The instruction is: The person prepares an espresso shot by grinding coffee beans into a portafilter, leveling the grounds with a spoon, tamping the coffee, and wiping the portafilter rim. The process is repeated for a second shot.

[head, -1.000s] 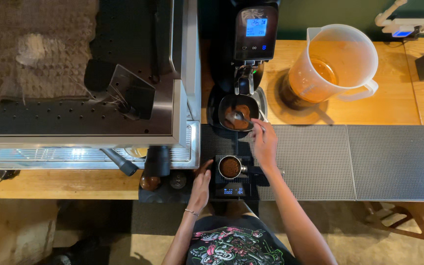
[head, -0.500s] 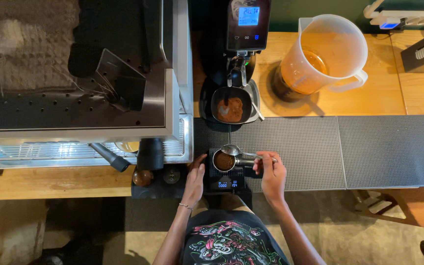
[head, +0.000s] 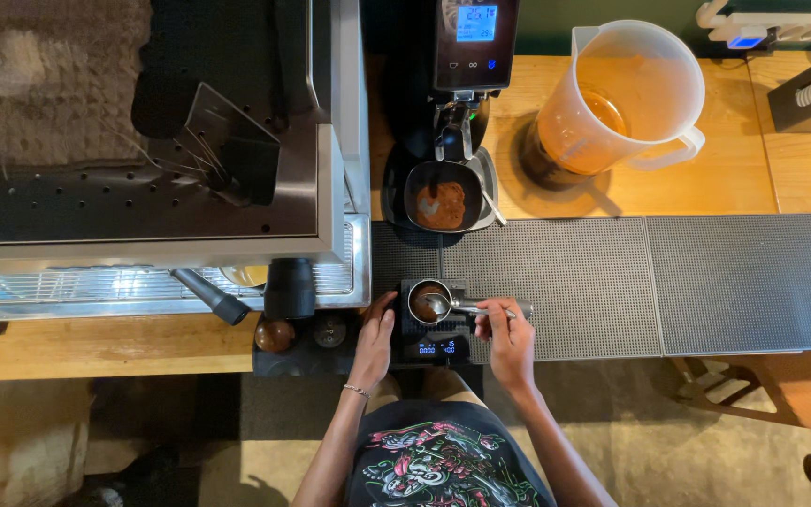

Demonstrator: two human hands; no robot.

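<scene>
Grounds already in cup [head: 426,302] on scale [head: 434,345]; right hand [head: 509,340] pinching spoon [head: 451,305] at 3 o'clock; left hand [head: 374,336] flat, 9 o'clock; weight trimming unfinished.

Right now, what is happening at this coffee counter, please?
A person stands at the counter. The right hand holds a spoon over a small metal cup of ground coffee, which sits on a small black scale. The left hand rests at the left edge of the scale. Behind them, the grinder's tray holds more grounds, and a plastic jug stands on the wooden top.
</scene>
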